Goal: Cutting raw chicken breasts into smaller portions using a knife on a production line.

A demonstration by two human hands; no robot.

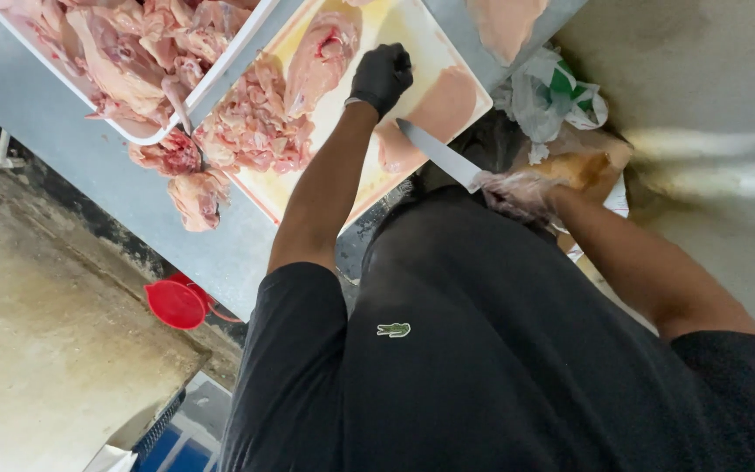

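Note:
My left hand (pixel 382 77), in a black glove, rests fingers curled on the yellow cutting board (pixel 412 39), between a raw chicken piece (pixel 321 57) and a flat fillet (pixel 434 109). Whether it grips anything is unclear. My right hand (pixel 517 192), in a thin clear glove, is closed on the handle of a long knife (pixel 437 153). The blade points up-left, its tip over the fillet at the board's near edge. A heap of cut chicken pieces (pixel 255 127) lies on the board's left part.
A white tray (pixel 220 74) full of raw chicken sits at top left on the grey metal table (pixel 89 157). Crumpled plastic bags (pixel 552 92) lie right of the board. A red bucket (pixel 176 301) stands on the concrete floor below the table's edge.

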